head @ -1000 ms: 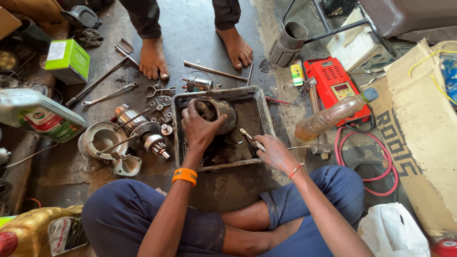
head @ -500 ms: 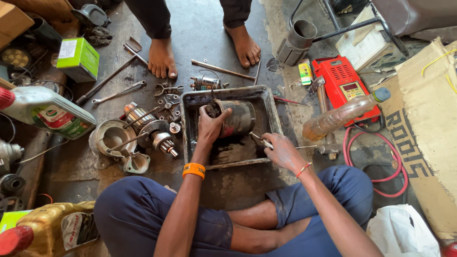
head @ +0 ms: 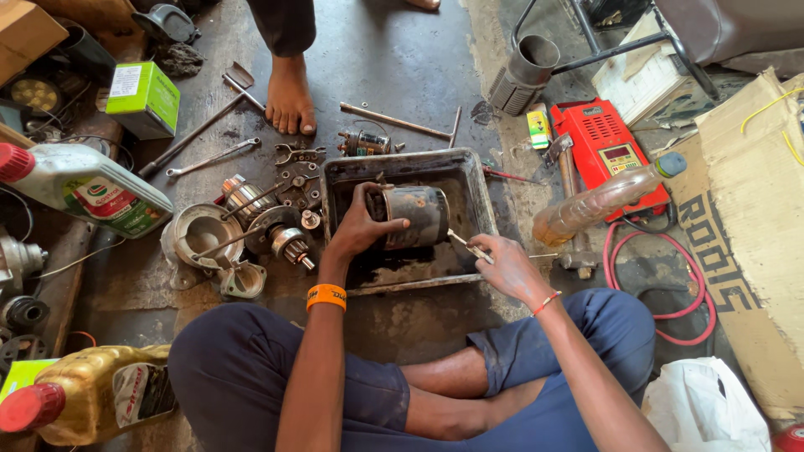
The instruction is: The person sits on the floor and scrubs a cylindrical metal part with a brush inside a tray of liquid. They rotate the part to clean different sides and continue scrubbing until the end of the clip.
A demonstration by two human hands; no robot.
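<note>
While gripped at its near end by the left hand (head: 356,230), lying sideways and low inside the greasy metal tray (head: 477,180), toward the tray's 12 o'clock half: a dark cylindrical motor housing (head: 414,216). Left fingers wrapped over the rim, thumb under, clenched firmly on the casing. Right hand (head: 511,268) at 4 o'clock of the housing, pinched around a thin metal tool (head: 469,247), tip aimed at the casing's 3 o'clock end and just short of it or barely touching; hard to tell which.

Judged from this: cleaning or picking at the housing over the tray, mid-step. Calls next for a steady left grip, since the casing looks oily, and for bringing the tool tip squarely onto the end face without slipping.

Around the tray:
- at 9 o'clock, a cluster of dismantled motor parts (head: 251,222), just beside the tray wall;
- at 10 o'clock, a wrench (head: 209,157) and another person's bare foot (head: 291,96);
- at 12 o'clock, a long steel rod (head: 394,121);
- at 2 o'clock, a red meter box (head: 607,146);
- at 3 o'clock, a tilted plastic bottle (head: 603,201), near the right elbow's sweep;
- at 4 o'clock, a red hose (head: 662,285).

Nothing between tool and housing; crowding mostly on the 9 o'clock side.
</note>
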